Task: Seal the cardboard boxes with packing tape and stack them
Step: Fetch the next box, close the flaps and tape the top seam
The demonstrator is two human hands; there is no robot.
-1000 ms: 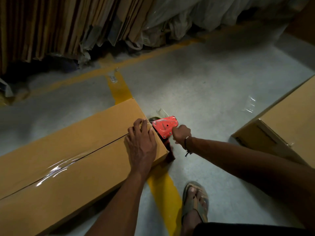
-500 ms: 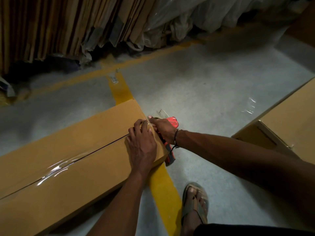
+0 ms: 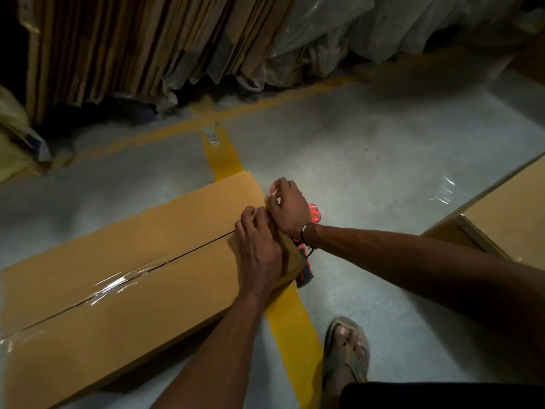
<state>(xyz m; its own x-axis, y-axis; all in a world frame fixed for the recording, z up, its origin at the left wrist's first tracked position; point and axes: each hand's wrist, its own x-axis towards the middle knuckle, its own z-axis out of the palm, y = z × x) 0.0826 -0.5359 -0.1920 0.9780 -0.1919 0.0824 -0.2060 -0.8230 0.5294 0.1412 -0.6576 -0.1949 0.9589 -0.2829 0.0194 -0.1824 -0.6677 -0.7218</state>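
A grey concrete floor [image 3: 368, 160] crossed by yellow painted lines is carrying a long brown cardboard box [image 3: 124, 270], its centre seam already shining with clear packing tape [image 3: 118, 283]. The left hand [image 3: 259, 249] is pressing flat on the box's end; the right hand [image 3: 287, 206] is smoothing the tape over the edge, fingers curled, above a red tape dispenser [image 3: 306, 255]. Judging by this, sealing is nearly finished and stacking is still waiting beside another brown box [image 3: 507, 214].
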